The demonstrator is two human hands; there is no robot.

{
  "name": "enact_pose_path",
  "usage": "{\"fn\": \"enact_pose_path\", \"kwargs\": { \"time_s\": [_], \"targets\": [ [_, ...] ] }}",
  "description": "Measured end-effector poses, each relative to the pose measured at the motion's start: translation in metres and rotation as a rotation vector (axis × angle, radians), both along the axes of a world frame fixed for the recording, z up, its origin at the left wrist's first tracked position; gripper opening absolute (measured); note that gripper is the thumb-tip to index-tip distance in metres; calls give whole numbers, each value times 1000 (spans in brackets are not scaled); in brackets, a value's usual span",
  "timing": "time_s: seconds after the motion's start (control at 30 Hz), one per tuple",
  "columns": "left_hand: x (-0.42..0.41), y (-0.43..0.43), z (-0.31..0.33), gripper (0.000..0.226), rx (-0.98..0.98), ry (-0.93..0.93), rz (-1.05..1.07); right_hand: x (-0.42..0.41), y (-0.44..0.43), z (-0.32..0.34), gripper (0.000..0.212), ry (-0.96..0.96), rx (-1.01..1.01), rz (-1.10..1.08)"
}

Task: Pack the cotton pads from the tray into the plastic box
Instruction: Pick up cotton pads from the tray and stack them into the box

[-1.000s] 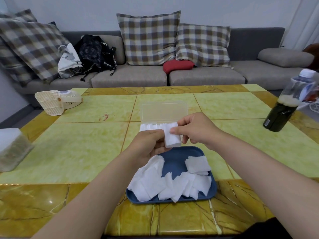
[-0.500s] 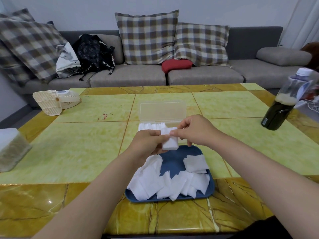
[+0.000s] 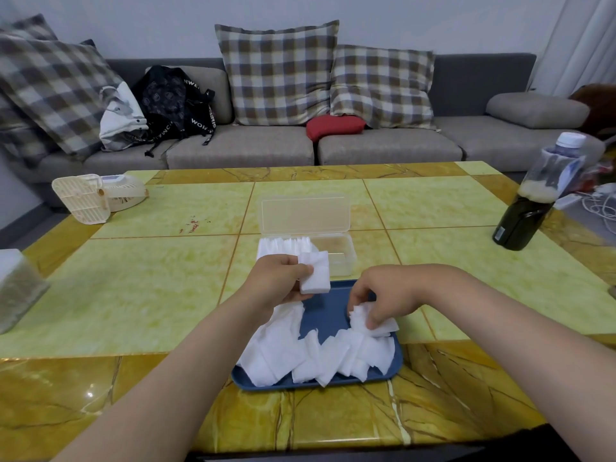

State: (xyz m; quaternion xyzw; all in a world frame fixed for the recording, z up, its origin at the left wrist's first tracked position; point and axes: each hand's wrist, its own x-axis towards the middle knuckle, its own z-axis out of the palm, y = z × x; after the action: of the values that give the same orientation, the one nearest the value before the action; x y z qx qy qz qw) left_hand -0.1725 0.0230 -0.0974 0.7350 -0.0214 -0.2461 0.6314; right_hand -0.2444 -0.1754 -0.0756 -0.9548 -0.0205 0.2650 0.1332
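A blue tray (image 3: 328, 303) lies near the table's front edge with several white cotton pads (image 3: 300, 355) heaped on it. Behind it stands a clear plastic box (image 3: 338, 253) with its lid up; a row of pads fills its left part. My left hand (image 3: 278, 283) grips a small stack of pads (image 3: 315, 276) just above the tray's far left corner. My right hand (image 3: 383, 295) reaches down into the tray's right side and pinches a loose pad (image 3: 381, 326) there.
A dark bottle (image 3: 526, 211) with a white cap stands at the table's right edge. A cream plastic gadget (image 3: 95, 196) lies at the back left, and a white-topped container (image 3: 16, 288) sits at the left edge. A sofa with checked cushions runs behind the table.
My right hand left the stack held by my left hand and dropped to the tray's right side, where it now pinches a loose pad. The left hand keeps the stack.
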Motion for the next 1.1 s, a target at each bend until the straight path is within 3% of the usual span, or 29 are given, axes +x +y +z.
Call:
{"fn": "enact_pose_path", "kwargs": {
  "time_s": [0.2,0.43,0.53,0.63,0.83,1.1],
  "targets": [
    [1,2,1,14,2,-16,18,6,2,2,20,-93,60,-25],
    [2,2,0,14,-27,-21,33,11,0,16,39,-259,589,-324],
    [2,1,0,20,-102,39,31,15,9,15,21,-331,774,-478],
    [0,1,3,22,-231,131,-6,20,21,14,20,-360,891,-602],
    [-1,4,8,24,-360,206,-50,27,36,13,22,-444,827,-656],
    [5,4,8,34,-358,150,-70,31,38,13,21,-517,663,-584]
  ]
}}
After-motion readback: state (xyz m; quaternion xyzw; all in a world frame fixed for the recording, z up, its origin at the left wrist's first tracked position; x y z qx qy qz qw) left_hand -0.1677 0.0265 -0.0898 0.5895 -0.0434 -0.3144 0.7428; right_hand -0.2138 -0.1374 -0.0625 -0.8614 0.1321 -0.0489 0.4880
